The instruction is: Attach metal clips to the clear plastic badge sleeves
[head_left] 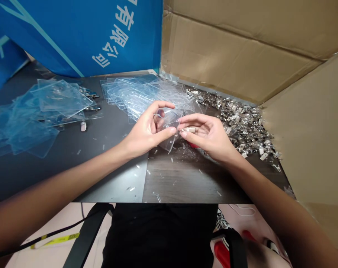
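Note:
My left hand (154,128) grips a clear plastic badge sleeve (169,143) near its edge, thumb in front and fingers curled behind. Facing it, my right hand (205,134) pinches a small metal badge clip (189,130) between thumb and fingers. The fingertips of both hands almost meet at the sleeve's edge, where a small hole shows. Whether the clip is joined to the sleeve I cannot tell. Just under my right hand a bit of a red object (194,145) shows, mostly hidden.
Behind my hands lies a pile of clear sleeves (135,93). To the left, more sleeves (26,119) overlap, some with clips. A heap of metal clips (247,123) lies right, against a cardboard wall (227,48). Tiny clear plastic strips (148,172) litter the table.

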Action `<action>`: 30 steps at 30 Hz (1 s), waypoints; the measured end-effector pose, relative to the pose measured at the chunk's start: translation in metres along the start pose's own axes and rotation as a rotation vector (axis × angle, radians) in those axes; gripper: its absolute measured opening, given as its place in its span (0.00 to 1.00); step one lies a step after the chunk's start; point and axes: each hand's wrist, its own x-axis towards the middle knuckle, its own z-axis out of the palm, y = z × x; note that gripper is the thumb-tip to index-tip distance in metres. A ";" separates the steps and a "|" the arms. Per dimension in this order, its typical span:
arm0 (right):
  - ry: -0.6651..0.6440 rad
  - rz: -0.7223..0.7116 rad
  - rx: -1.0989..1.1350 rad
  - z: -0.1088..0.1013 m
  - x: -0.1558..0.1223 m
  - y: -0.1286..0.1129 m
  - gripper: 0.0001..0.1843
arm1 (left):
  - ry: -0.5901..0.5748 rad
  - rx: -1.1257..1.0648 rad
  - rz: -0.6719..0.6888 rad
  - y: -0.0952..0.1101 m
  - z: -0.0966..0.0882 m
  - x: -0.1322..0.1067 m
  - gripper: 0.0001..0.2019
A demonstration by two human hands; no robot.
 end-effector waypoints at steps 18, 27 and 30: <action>0.060 0.014 0.010 0.006 -0.004 -0.004 0.25 | 0.094 0.015 0.032 -0.003 0.000 0.006 0.38; 0.062 -0.061 -0.040 0.007 -0.003 0.001 0.20 | 0.139 0.058 0.069 0.000 0.010 0.001 0.34; 0.054 -0.077 -0.052 0.007 -0.003 0.000 0.19 | 0.115 0.069 0.043 0.000 0.010 0.001 0.35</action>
